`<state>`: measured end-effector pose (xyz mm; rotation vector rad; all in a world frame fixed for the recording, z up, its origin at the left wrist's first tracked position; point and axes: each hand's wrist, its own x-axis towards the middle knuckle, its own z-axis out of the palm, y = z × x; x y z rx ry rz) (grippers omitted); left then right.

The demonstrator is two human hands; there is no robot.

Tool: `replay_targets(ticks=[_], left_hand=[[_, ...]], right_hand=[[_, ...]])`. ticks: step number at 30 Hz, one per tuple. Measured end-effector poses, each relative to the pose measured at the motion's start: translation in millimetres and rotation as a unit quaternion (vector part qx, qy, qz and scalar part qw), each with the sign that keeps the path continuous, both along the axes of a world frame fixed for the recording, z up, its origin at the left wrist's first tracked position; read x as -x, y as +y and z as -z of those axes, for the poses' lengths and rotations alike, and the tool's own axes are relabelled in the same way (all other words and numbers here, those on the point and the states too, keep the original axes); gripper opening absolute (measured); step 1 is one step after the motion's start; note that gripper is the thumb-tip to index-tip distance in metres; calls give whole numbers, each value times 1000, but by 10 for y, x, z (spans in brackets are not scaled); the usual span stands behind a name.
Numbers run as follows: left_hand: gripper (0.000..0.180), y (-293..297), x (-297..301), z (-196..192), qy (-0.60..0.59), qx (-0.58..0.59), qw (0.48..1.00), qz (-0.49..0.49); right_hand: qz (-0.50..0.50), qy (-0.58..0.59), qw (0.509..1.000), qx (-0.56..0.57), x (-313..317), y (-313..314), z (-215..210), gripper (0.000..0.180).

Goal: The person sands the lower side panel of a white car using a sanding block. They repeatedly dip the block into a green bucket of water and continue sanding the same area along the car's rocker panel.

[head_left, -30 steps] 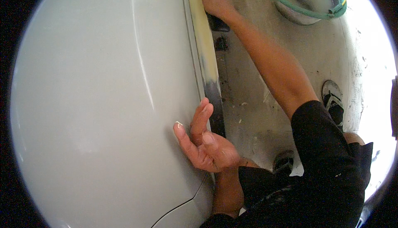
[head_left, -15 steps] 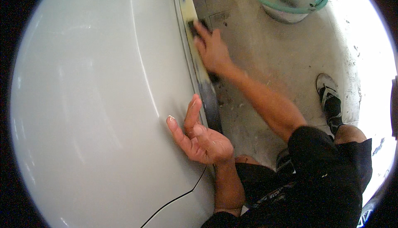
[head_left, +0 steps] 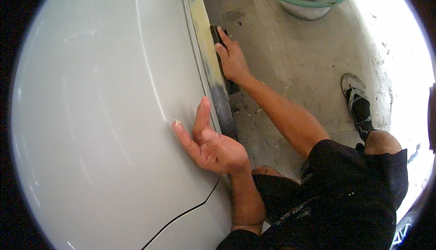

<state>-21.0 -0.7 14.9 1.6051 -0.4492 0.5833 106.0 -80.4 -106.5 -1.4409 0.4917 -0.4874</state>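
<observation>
A large white car panel (head_left: 100, 113) fills the left side. Along its right edge runs a strip with a yellowish filler patch (head_left: 203, 36) between dark grey stretches. My right hand (head_left: 235, 61) grips a dark sanding block (head_left: 215, 32) at the outer side of that patch, fingers stretched along it; part of the block is hidden beneath the hand. Nearer to me, my left hand (head_left: 218, 150) is turned palm up over the panel's edge. It holds nothing, with some fingers extended and others curled, and a pale smear on one fingertip.
A green-rimmed tub (head_left: 313, 4) of cloudy water stands on the grey floor (head_left: 281, 59) at the far right. My sandalled foot (head_left: 356, 100) is on the floor to the right. At the lower right, part of a car wheel (head_left: 402, 234) shows.
My right hand has moved the sanding block off the face of the filler patch toward its outer edge. The left hand keeps its pose; the whole view has shifted slightly.
</observation>
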Motion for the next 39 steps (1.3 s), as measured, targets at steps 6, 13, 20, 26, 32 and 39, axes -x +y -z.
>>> replay_targets(ticks=[6, 13, 20, 26, 32, 39], left_hand=[[53, 21, -18, 15, 15, -9, 1000, -23], [54, 51, -18, 3, 4, -13, 1000, -28], [54, 19, 13, 12, 6, -12, 1000, -14], [55, 16, 15, 26, 7, -19, 1000, -9], [55, 47, -46, 28, 13, -42, 999, -27], [51, 117, -145, 195, 97, -199, 974, 44]], right_hand=[[-28, -30, 999, 11, 456, 328, -57, 52], [-25, -27, 999, 16, 520, 445, 78, 54], [-17, 6, 1000, -15, 381, 267, 141, 53], [-18, 48, 998, 49, 90, 17, -11, 55], [-51, 12, 990, 130, 122, 127, -179, 56], [-31, 2, 999, -11, -542, -324, 15, 53]])
